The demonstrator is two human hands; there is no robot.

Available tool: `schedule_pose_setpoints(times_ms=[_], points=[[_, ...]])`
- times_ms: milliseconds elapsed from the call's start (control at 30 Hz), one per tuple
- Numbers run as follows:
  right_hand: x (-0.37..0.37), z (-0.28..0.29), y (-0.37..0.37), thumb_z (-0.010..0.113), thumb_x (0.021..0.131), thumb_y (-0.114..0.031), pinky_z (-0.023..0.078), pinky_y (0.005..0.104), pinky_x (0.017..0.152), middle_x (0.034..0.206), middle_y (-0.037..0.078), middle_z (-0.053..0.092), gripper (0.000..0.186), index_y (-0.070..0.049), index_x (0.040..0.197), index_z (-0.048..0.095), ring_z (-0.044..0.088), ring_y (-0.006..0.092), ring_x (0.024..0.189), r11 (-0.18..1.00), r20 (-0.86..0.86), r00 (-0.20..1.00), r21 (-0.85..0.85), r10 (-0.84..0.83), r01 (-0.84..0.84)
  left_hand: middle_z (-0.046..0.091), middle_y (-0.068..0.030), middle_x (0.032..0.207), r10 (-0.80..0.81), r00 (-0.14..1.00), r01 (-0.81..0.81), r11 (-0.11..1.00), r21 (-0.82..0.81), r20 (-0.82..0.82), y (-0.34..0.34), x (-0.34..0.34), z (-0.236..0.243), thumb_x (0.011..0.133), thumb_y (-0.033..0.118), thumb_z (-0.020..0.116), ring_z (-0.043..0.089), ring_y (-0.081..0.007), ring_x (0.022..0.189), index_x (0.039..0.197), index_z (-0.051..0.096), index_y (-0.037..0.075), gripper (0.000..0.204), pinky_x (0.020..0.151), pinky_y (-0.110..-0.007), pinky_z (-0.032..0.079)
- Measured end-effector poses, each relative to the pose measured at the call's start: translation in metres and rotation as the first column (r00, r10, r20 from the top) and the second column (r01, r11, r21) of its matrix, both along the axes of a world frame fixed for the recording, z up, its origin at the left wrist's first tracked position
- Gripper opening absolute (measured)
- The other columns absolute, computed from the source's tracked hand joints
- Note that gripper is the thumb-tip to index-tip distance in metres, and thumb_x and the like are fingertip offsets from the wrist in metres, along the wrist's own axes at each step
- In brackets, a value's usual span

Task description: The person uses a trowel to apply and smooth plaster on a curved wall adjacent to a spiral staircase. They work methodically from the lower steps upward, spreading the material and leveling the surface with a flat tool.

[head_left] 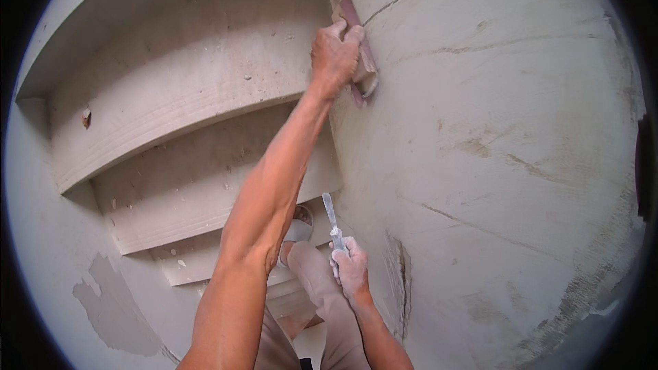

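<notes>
My left hand (336, 55) reaches far forward, its fingers wrapped round a sanding block (367, 62) with reddish sheet on it. The block's face is against the right-hand wall (493, 116), close to the corner where the stairs meet it. Lower down, my right hand (352, 267) grips a narrow putty knife (330, 216) by its handle, blade pointing up and away from me. White dust coats the putty knife and the fingers of that hand. Part of the sanding block is hidden behind my left fingers.
Pale plastered stair steps (185, 116) rise at the left and ahead. A foot in a light sandal (299, 229) stands on a lower step. Cracks (404, 281) and rough scratches mark the right wall. A grey bare patch (113, 308) shows on the left wall.
</notes>
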State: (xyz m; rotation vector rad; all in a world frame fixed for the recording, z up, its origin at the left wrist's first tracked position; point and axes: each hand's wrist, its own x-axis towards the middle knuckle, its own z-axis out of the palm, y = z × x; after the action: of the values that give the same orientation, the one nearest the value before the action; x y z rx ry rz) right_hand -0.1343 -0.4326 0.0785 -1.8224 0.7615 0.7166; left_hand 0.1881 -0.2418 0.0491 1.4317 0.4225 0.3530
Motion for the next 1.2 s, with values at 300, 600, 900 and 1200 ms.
schedule_pose_setpoints(times_ms=[300, 600, 900, 1200], points=[[-0.01, -0.013, -0.011, 0.056, 0.087, -0.013, 0.034, 0.0248, 0.044, 0.065, -0.001, 0.054, 0.012, -0.004, 0.093, 0.061, 0.045, 0.0062, 0.05, 0.995, 0.06, 0.996, -0.081, 0.065, -0.06, 0.045, -0.0095, 0.076, 0.042, 0.923, -0.143, 0.961, 0.237, 0.384, -0.009, -0.034, 0.172, 0.089, 0.037, 0.067, 0.05, -0.0217, 0.076, 0.126, 0.065, 0.0, 0.052, 0.073, -0.041, 0.047], [-0.004, -0.024, -0.011, 0.061, 0.083, -0.019, 0.046, 0.0388, 0.062, 0.072, 0.013, 0.063, 0.02, -0.002, 0.094, 0.064, 0.06, 0.0275, 0.065, 0.931, 0.236, 0.92, -0.268, 0.312, -0.247, 0.062, -0.018, 0.094, 0.037, 0.994, -0.035, 0.999, -0.018, 0.102, -0.007, -0.01, 0.127, 0.09, 0.036, 0.069, 0.055, -0.0188, 0.082, 0.135, 0.058, -0.004, 0.061, 0.074, -0.034, 0.051], [-0.002, -0.021, -0.008, 0.061, 0.081, -0.022, 0.049, 0.0437, 0.072, 0.077, 0.02, 0.065, 0.024, 0.0, 0.09, 0.063, 0.064, 0.0358, 0.075, 0.905, 0.229, 0.905, -0.323, 0.358, -0.277, 0.049, -0.0078, 0.08, 0.028, 0.971, -0.051, 0.995, 0.09, 0.238, -0.021, -0.018, 0.192, 0.089, 0.037, 0.071, 0.058, -0.0186, 0.08, 0.135, 0.058, -0.006, 0.063, 0.074, -0.034, 0.051], [-0.003, -0.029, -0.001, 0.063, 0.081, -0.027, 0.049, 0.0487, 0.075, 0.085, 0.024, 0.067, 0.03, -0.002, 0.098, 0.063, 0.064, 0.0436, 0.084, 0.893, 0.264, 0.884, -0.348, 0.386, -0.286, 0.049, -0.0093, 0.082, -0.098, 0.934, 0.034, 0.982, 0.186, 0.345, -0.012, -0.033, 0.259, 0.087, 0.047, 0.07, 0.052, -0.018, 0.075, 0.136, 0.056, -0.006, 0.074, 0.071, -0.034, 0.049]])
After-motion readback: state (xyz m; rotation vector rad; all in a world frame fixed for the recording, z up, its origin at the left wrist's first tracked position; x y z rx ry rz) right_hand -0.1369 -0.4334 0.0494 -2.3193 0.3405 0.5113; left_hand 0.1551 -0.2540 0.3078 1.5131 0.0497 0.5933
